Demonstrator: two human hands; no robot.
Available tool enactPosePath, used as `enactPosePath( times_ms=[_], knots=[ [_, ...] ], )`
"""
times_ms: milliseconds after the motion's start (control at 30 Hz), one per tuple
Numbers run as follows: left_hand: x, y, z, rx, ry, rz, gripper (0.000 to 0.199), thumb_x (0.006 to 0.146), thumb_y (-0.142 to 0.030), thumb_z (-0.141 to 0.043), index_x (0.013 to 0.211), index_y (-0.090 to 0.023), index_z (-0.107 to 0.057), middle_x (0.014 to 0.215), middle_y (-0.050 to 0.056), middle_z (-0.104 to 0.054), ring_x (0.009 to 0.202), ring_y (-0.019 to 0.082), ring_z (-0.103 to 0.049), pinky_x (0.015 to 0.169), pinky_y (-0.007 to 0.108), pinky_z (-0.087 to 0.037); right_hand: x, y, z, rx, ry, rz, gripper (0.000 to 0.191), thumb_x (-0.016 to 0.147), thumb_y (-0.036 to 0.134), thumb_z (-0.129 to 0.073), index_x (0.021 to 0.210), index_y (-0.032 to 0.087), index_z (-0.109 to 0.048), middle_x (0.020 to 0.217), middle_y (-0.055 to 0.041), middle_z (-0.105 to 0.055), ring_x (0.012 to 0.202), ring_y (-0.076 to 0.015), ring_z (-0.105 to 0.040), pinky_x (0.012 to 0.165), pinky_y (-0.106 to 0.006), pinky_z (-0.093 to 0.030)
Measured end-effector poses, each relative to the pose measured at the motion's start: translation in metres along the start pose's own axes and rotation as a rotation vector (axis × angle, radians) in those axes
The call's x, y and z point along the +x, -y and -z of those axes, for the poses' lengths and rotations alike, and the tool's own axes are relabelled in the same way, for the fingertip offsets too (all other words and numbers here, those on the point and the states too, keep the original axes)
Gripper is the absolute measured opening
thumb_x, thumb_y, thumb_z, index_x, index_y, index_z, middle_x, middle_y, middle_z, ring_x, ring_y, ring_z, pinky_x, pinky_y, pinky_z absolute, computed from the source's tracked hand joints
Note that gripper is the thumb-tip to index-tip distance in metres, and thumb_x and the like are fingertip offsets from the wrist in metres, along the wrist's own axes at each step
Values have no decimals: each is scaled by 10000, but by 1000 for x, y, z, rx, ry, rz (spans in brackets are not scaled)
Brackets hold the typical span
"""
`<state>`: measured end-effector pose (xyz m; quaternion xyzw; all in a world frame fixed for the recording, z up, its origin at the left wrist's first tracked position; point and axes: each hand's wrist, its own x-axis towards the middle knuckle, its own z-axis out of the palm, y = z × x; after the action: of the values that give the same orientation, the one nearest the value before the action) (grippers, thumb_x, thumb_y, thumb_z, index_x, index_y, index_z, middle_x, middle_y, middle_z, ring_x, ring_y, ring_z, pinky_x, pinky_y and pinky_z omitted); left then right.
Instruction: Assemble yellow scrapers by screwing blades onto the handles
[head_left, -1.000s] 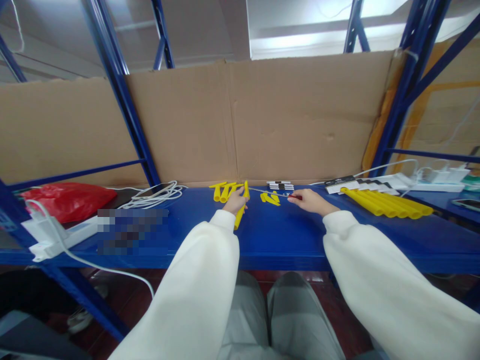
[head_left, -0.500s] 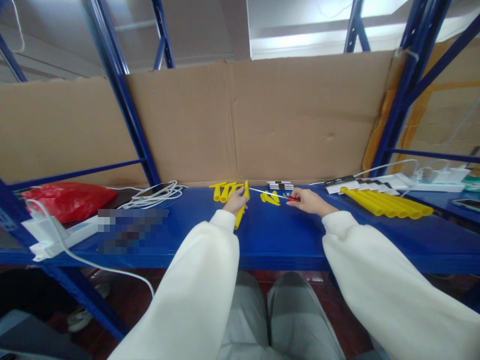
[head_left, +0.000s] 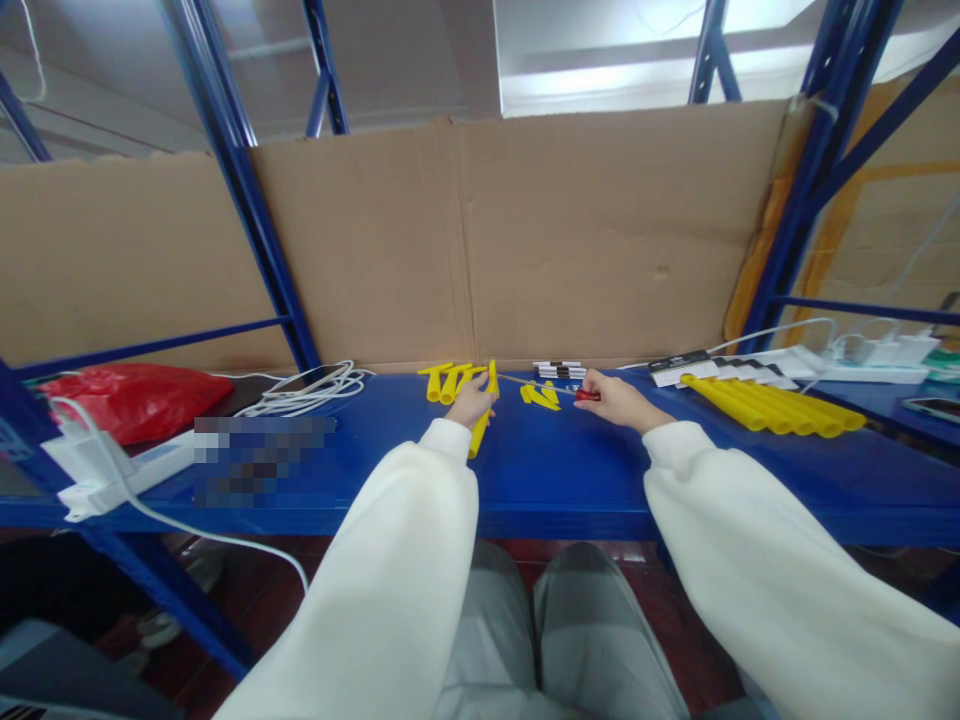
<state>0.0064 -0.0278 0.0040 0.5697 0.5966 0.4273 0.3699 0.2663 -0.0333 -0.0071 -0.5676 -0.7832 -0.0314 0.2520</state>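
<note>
Presently, my left fingers [head_left: 472,396] grip a yellow tapered tube [head_left: 478,440], my right fingers [head_left: 598,387] a red-handled thin metal rod [head_left: 588,396]; progress isn't clear.

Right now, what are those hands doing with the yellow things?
The left hand grips a yellow plastic-looking piece. The right hand holds a screwdriver-like tool with a red handle, its thin shaft pointing at that piece. Small flat yellow parts lie between the hands on the blue tabletop. More yellow tubes lie side by side off to the right.
</note>
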Motion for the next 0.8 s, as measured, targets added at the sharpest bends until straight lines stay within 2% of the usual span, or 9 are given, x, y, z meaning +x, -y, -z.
enactPosePath(
  times_ms=[100, 267, 367, 500, 667, 800],
  knots=[
    [0, 0, 0, -2, 2, 1, 670, 868, -118, -598, 1501, -210, -398, 935, 71, -696, 489, 74, -567, 385, 145, -389, 0, 0, 1, -11, 17, 34, 132, 864, 361, -600, 862, 230, -616, 788, -44, -717, 692, -186, -630, 586, -253, -400],
    [0, 0, 0, 33, -12, 2, 680, 869, -99, -581, 1509, -220, -386, 988, 80, -706, 533, 90, -598, 417, 157, -408, 0, 3, 1, 31, 78, 68, 224, 919, 362, -502, 882, 216, -667, 833, -69, -737, 725, -200, -654, 639, -274, -449],
    [-1, -1, 0, 34, -14, 0, 675, 869, -92, -576, 1506, -220, -394, 980, 81, -704, 556, 105, -611, 430, 169, -417, 0, 6, 2, 34, 86, 3, 193, 863, 367, -602, 950, 202, -655, 882, -84, -737, 740, -213, -661, 655, -282, -455],
    [-3, -3, -1, 35, 3, 11, 678, 868, -73, -564, 1508, -219, -393, 921, 82, -696, 582, 123, -616, 428, 172, -420, 0, 7, 3, -17, 66, -75, 242, 784, 338, -704, 967, 205, -620, 807, -60, -716, 680, -203, -638, 612, -269, -424],
    [-4, -4, 0, 25, 5, 16, 684, 862, -74, -575, 1506, -214, -394, 930, 78, -695, 546, 103, -598, 417, 163, -412, -1, 4, 4, -43, 38, -4, 142, 836, 354, -640, 869, 216, -633, 798, -50, -718, 694, -192, -633, 598, -258, -405],
    [-5, -4, 1, 9, 6, 6, 684, 859, -52, -536, 1508, -207, -383, 1014, 87, -697, 493, 75, -563, 390, 159, -387, -1, 3, 4, -16, 51, 28, 224, 904, 384, -539, 830, 218, -669, 831, -69, -738, 738, -208, -655, 615, -269, -419]
  ],
)
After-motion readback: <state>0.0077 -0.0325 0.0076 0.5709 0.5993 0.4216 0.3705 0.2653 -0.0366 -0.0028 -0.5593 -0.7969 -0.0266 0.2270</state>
